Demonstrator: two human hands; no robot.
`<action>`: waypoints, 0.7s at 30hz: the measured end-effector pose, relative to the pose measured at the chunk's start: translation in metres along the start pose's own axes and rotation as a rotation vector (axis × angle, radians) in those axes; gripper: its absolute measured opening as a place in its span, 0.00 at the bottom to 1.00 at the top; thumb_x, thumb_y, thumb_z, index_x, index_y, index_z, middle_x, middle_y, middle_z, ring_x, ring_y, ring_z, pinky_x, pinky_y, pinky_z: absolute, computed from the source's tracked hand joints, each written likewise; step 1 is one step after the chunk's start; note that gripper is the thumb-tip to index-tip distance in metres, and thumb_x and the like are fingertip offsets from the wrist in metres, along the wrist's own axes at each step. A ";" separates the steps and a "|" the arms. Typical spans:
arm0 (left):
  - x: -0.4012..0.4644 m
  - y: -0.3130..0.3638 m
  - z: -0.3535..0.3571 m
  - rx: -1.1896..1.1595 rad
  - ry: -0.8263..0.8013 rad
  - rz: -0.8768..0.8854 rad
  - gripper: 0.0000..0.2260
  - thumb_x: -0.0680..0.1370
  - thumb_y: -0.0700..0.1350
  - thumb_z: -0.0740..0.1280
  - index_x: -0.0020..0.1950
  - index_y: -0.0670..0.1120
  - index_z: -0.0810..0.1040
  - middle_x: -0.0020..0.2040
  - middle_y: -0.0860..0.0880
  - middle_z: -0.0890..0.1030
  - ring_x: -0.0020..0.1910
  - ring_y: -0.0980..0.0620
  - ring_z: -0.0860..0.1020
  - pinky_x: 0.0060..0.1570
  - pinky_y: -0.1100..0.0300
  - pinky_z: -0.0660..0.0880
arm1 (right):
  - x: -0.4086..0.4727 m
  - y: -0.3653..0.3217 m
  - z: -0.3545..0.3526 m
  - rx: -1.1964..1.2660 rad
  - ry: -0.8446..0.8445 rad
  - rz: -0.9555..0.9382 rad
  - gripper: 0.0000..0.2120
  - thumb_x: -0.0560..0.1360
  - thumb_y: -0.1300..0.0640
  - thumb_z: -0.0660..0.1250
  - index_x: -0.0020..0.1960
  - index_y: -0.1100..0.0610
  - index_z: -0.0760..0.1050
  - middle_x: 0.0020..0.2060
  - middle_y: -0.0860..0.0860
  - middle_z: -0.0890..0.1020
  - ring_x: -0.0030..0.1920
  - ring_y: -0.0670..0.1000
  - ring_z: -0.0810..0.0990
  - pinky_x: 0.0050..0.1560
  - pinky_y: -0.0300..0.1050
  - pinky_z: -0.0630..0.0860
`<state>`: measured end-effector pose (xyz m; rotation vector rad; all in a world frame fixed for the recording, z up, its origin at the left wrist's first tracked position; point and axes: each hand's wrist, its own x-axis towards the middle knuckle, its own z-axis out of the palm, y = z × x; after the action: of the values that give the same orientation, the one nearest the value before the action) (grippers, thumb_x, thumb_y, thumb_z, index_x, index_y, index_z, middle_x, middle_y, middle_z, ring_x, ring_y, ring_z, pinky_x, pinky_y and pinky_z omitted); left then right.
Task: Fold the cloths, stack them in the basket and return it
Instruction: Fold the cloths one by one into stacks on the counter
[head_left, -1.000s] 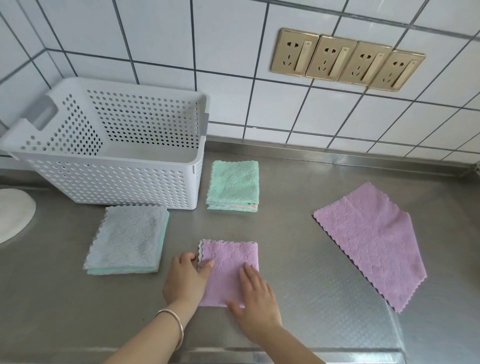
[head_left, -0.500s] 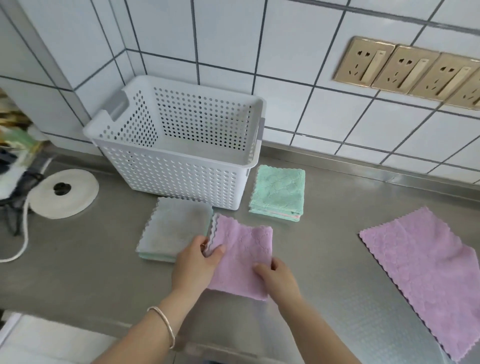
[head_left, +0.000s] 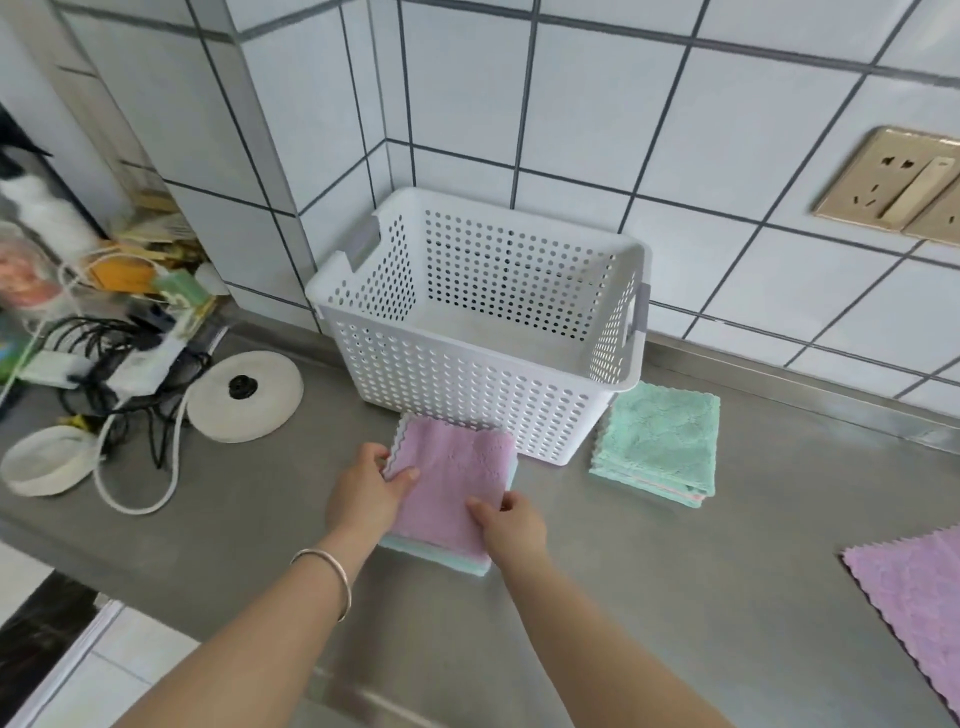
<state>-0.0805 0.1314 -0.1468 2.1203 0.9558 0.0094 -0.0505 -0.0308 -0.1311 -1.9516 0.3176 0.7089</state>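
A folded purple cloth (head_left: 451, 483) lies on top of a folded stack whose pale green edge (head_left: 470, 567) shows beneath it, just in front of the white perforated basket (head_left: 467, 384). My left hand (head_left: 366, 493) pinches the cloth's left edge. My right hand (head_left: 511, 525) grips its near right corner. A second folded stack with a green top (head_left: 657, 441) sits right of the basket. An unfolded purple cloth (head_left: 914, 592) lies flat at the far right. Nothing is inside the basket.
A steel counter (head_left: 675, 597) runs along the white tiled wall. At the left lie a round white lid (head_left: 244, 395), a white rope (head_left: 135, 483), black cables and clutter (head_left: 104, 338). Gold sockets (head_left: 893, 187) sit on the wall at right.
Both hands carried the folded purple cloth left and set it on the grey and green folded stack. The camera view swung left.
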 end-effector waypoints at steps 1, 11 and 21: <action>0.000 -0.002 0.003 0.009 0.007 -0.006 0.18 0.72 0.52 0.70 0.56 0.45 0.70 0.53 0.44 0.80 0.50 0.41 0.77 0.47 0.52 0.74 | 0.001 0.001 0.000 -0.021 0.014 0.006 0.09 0.73 0.53 0.66 0.41 0.59 0.74 0.38 0.53 0.79 0.45 0.56 0.78 0.40 0.43 0.72; -0.010 0.010 0.001 0.305 0.254 0.235 0.25 0.63 0.47 0.78 0.54 0.41 0.74 0.51 0.40 0.76 0.51 0.37 0.75 0.46 0.47 0.73 | 0.002 0.007 -0.013 -0.114 0.016 0.008 0.11 0.72 0.51 0.66 0.51 0.54 0.69 0.44 0.49 0.75 0.44 0.50 0.73 0.42 0.40 0.68; -0.099 0.160 0.098 0.317 -0.107 1.072 0.11 0.72 0.44 0.68 0.54 0.47 0.75 0.50 0.48 0.77 0.46 0.48 0.79 0.38 0.55 0.76 | -0.031 0.126 -0.220 -0.347 0.577 -0.097 0.12 0.75 0.57 0.62 0.58 0.52 0.75 0.54 0.48 0.77 0.52 0.50 0.77 0.45 0.42 0.70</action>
<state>-0.0208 -0.0604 -0.0788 2.6450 -0.3458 0.2901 -0.0631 -0.2856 -0.1308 -2.4675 0.4660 0.1239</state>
